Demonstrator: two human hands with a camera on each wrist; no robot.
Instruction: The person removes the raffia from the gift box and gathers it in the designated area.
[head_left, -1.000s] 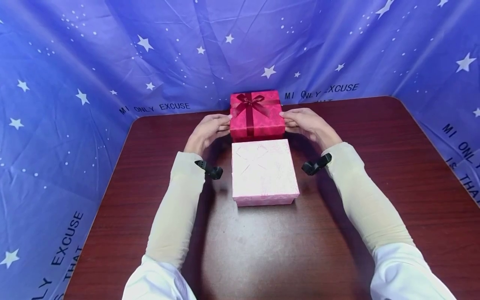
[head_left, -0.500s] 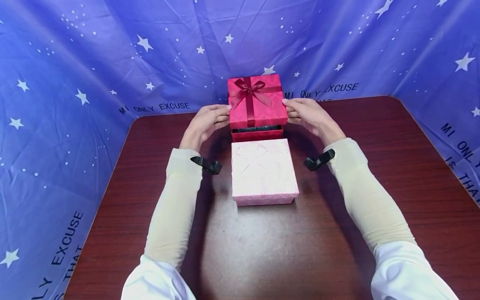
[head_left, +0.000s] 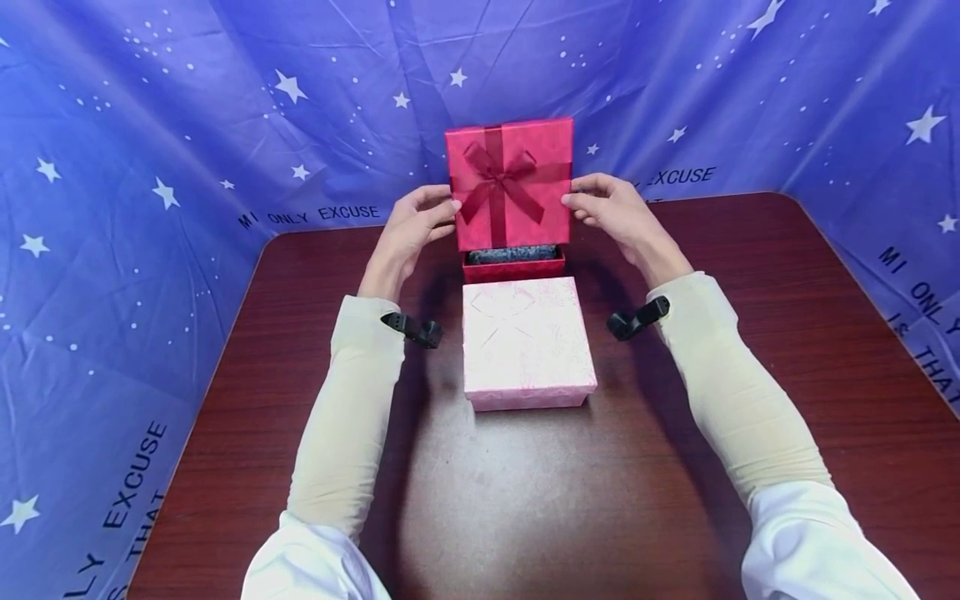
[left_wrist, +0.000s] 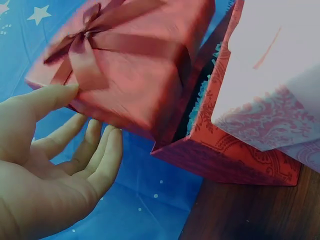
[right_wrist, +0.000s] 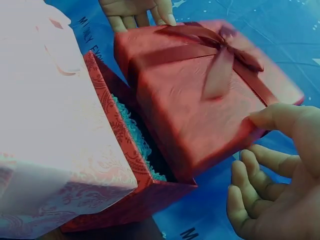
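My left hand (head_left: 411,229) and right hand (head_left: 624,218) pinch opposite side edges of a red gift box lid (head_left: 551,179), thumbs on top and fingers beneath. A dark red ribbon bow (head_left: 498,177) sits on the lid. Tilted steeply, the lid stands over the back of its red box base (head_left: 517,271), its front edge low. Through the gap shows bluish shredded filler (head_left: 513,253), seen as teal shreds in the right wrist view. In front of the base stands a pale pink gift box (head_left: 528,342) with its lid on, hiding part of the red base.
Both boxes stand on a dark reddish-brown wooden table (head_left: 750,375). A blue curtain (head_left: 337,100) with white stars and printed lettering hangs close behind the red box and along both sides.
The red lid has come up off its base and tipped back, its far edge rising. Both hands have moved up with it, and the filler inside has come into view. The pink box stays put.
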